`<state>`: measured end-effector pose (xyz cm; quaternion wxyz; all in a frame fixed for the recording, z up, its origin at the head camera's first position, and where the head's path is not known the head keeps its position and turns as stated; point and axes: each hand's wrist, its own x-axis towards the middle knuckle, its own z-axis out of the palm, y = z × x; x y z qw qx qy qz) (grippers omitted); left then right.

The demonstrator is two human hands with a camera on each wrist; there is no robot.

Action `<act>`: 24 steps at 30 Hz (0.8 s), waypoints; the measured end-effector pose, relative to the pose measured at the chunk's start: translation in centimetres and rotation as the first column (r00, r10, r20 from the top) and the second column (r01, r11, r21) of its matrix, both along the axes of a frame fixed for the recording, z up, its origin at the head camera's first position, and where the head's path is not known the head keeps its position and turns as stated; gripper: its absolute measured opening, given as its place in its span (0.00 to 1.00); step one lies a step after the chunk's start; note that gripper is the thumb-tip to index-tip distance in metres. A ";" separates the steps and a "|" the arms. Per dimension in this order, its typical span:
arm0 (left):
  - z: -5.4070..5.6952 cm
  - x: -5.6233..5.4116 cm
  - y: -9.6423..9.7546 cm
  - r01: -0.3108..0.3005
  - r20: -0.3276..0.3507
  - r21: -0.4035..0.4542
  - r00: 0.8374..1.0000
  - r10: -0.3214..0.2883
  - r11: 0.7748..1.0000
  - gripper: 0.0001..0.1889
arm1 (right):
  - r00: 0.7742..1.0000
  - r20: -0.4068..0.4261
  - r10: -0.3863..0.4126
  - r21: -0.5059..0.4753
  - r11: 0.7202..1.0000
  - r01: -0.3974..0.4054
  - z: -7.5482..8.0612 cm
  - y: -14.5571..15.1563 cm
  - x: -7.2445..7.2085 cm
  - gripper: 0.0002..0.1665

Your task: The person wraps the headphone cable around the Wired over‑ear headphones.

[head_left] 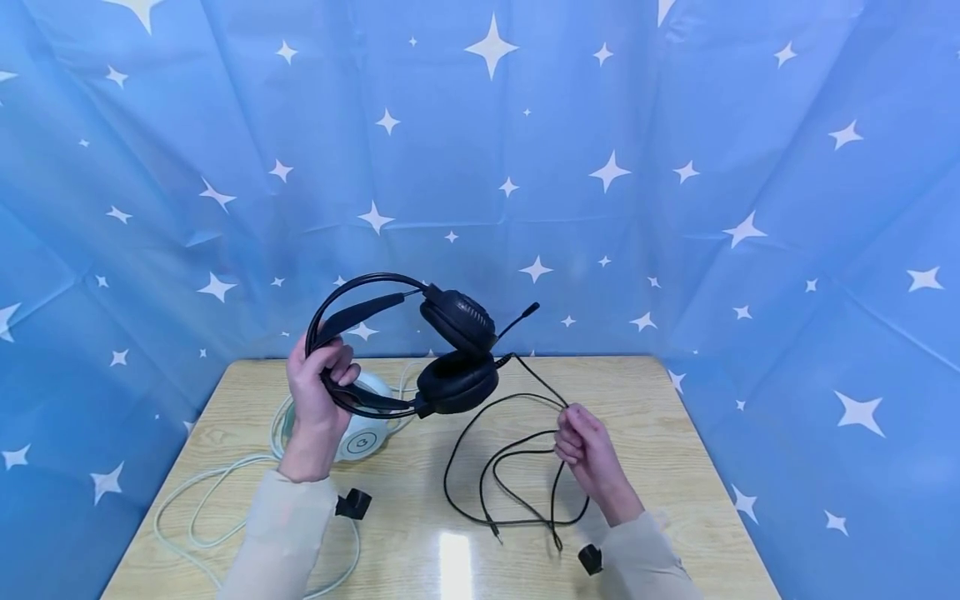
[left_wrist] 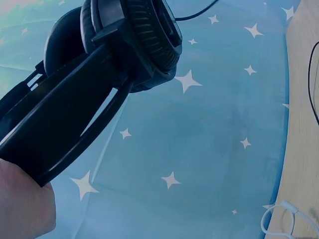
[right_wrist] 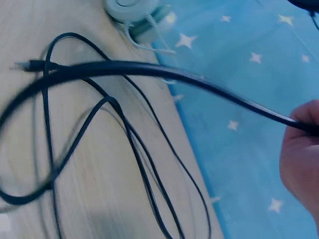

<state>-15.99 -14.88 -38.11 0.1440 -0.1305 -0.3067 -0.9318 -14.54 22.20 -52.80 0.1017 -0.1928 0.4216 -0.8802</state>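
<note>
My left hand (head_left: 318, 392) grips the headband of a black headset (head_left: 457, 385) and holds it up above the table, ear cups pointing right. A thin boom microphone (head_left: 530, 309) sticks out from the ear cups. The black cable (head_left: 536, 377) runs from the lower ear cup to my right hand (head_left: 588, 442), whose curled fingers hold it. Below that hand the cable falls in loose loops, its metal plug (right_wrist: 22, 65) near the table surface. In the left wrist view the headband (left_wrist: 60, 107) rises out of the left hand toward an ear cup (left_wrist: 149, 40).
A white headset (head_left: 363, 437) lies on the wooden table (head_left: 405, 533) behind my left hand. Its pale cable (head_left: 198, 479) loops over the table's left side. A blue curtain with white stars (head_left: 450, 167) hangs around the back and sides.
</note>
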 end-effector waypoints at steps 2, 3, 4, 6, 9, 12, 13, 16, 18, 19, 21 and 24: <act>0.0 0.0 -0.2 -0.017 0.003 0.008 1.000 0.017 1.000 0.16 | 0.999 -0.041 0.019 -0.065 0.998 -0.022 0.3 0.9 0.0 0.23; 0.0 0.0 -0.4 -0.024 0.005 0.017 1.000 0.024 1.000 0.15 | 0.997 -0.066 0.032 -0.091 0.995 -0.038 0.5 1.3 0.0 0.24; 0.0 0.0 -0.5 -0.036 0.008 0.012 0.999 0.036 0.999 0.15 | 0.995 -0.094 0.044 -0.108 0.993 -0.055 0.7 1.7 0.0 0.25; 0.1 0.0 -0.8 -0.049 0.016 0.018 0.999 0.049 0.999 0.14 | 0.987 -0.141 0.070 -0.130 0.987 -0.089 1.1 2.5 0.0 0.27; 0.1 0.0 -1.3 -0.058 0.033 0.039 0.998 0.057 0.998 0.14 | 0.983 -0.170 0.068 -0.129 0.987 -0.090 1.6 3.5 0.0 0.27; 0.2 0.2 -1.8 -0.052 0.037 0.077 0.998 0.049 0.996 0.14 | 0.986 -0.166 0.028 -0.133 0.990 -0.051 1.9 4.3 0.1 0.27; 0.3 0.2 -1.9 -0.053 0.037 0.081 0.998 0.050 0.995 0.14 | 0.985 -0.170 0.010 -0.128 0.991 -0.033 2.0 4.6 0.2 0.27; 0.4 0.3 -2.1 -0.087 0.038 0.038 0.996 0.086 0.995 0.14 | 0.978 -0.206 -0.041 -0.075 0.997 0.026 2.4 5.0 0.3 0.26; 0.5 0.2 -2.0 -0.130 0.042 -0.028 0.990 0.131 0.991 0.14 | 0.966 -0.245 -0.079 0.013 0.996 0.085 2.9 5.1 0.5 0.25; 0.5 0.2 -1.9 -0.158 0.048 -0.068 0.986 0.161 0.985 0.15 | 0.959 -0.267 -0.097 0.063 0.991 0.118 3.2 5.1 0.7 0.24; 0.5 0.2 -1.7 -0.208 0.064 -0.137 0.974 0.218 0.969 0.15 | 0.939 -0.319 -0.130 0.198 0.959 0.200 4.2 4.9 1.2 0.21; 0.4 0.2 -1.4 -0.271 0.090 -0.224 0.951 0.297 0.936 0.15 | 0.886 -0.432 -0.170 0.439 0.818 0.371 6.1 4.3 2.1 0.15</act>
